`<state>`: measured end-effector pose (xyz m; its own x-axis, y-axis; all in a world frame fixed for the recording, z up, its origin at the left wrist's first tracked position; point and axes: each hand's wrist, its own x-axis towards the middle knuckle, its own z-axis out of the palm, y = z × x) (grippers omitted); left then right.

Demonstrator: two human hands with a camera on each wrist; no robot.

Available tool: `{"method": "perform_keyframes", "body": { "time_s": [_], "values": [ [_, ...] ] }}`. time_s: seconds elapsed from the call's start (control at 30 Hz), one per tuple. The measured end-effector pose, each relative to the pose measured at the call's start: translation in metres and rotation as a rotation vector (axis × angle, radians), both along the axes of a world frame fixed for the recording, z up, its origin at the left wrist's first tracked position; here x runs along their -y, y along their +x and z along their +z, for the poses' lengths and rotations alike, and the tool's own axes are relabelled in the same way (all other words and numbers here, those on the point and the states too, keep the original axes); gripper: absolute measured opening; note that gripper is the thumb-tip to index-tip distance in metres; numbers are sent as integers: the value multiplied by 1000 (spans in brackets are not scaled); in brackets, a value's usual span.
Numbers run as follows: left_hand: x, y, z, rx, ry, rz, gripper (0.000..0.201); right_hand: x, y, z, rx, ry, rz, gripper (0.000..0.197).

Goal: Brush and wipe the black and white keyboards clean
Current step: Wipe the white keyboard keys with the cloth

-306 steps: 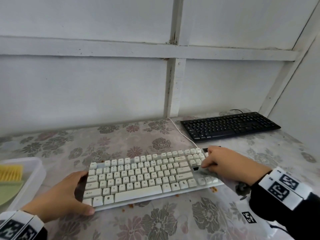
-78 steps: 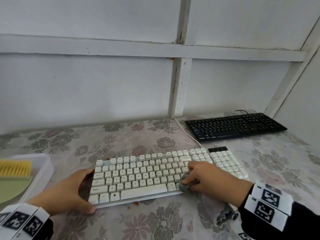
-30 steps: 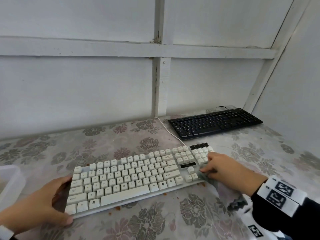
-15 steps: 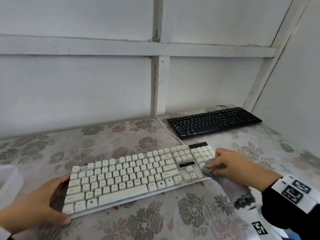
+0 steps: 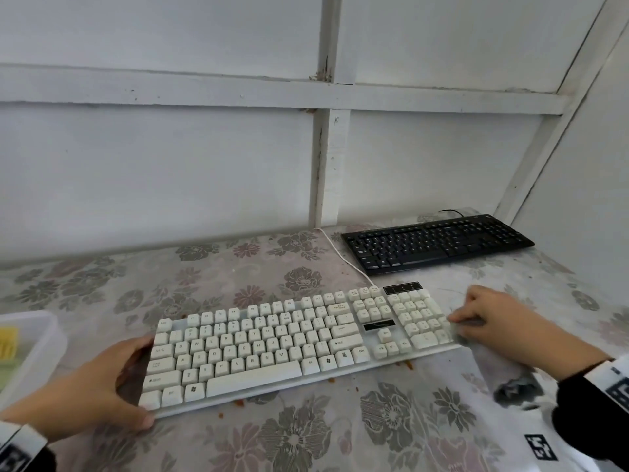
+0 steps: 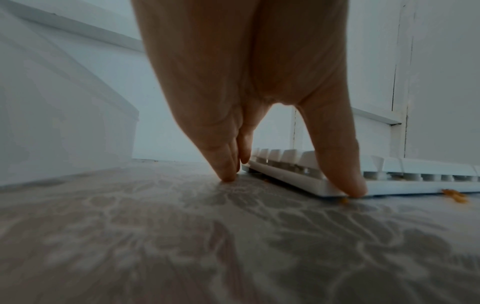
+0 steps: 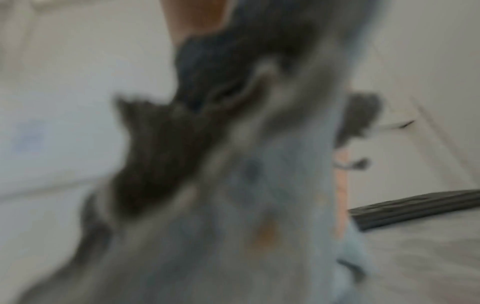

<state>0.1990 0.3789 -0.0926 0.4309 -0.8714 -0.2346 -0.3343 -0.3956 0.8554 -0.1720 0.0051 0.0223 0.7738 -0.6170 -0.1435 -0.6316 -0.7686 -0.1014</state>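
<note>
The white keyboard point(image 5: 289, 342) lies across the middle of the floral table; its front left corner point(image 6: 324, 187) shows in the left wrist view. My left hand point(image 5: 129, 379) braces its left end: straight fingers point(image 6: 226, 170) stand on the table beside it, and the thumb point(image 6: 350, 185) presses the front corner. My right hand point(image 5: 476, 321) pinches a grey cloth point(image 5: 471, 323) at the number pad's right edge. The cloth point(image 7: 233, 185) fills the blurred right wrist view. The black keyboard point(image 5: 435, 241) sits at the back right, untouched.
A clear plastic tub point(image 5: 34, 352) at the left edge holds a yellow brush point(image 5: 8, 342). Orange crumbs point(image 5: 405, 364) lie along the white keyboard's front edge. Its white cable point(image 5: 340, 253) runs to the back wall. Walls close the back and right.
My right hand has slid the cloth rightward, from the keys left of the number pad to its right edge. The left hand has stayed at the keyboard's left end.
</note>
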Motion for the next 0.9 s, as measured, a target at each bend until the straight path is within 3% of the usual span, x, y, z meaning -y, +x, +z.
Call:
{"method": "perform_keyframes", "body": {
  "time_s": [0.17,0.3,0.37,0.53,0.63,0.83,0.9],
  "values": [
    [4,-17,20,110,96,97,126,-74,72,13,0,13,289,14],
    [9,-28,34,76,129,99,130,-134,124,25,154,196,589,18],
    [10,-33,39,69,140,110,123,-161,147,21,173,264,761,22],
    [11,-38,40,7,125,147,109,-216,190,-1,38,138,1088,27],
    [13,-39,40,26,140,169,99,-225,194,-9,-57,14,1104,36],
    [7,-33,39,85,205,140,136,-209,172,-22,-52,-17,1038,20],
    [7,-33,40,100,203,131,135,-198,159,-25,-52,-16,995,22]
  ]
}}
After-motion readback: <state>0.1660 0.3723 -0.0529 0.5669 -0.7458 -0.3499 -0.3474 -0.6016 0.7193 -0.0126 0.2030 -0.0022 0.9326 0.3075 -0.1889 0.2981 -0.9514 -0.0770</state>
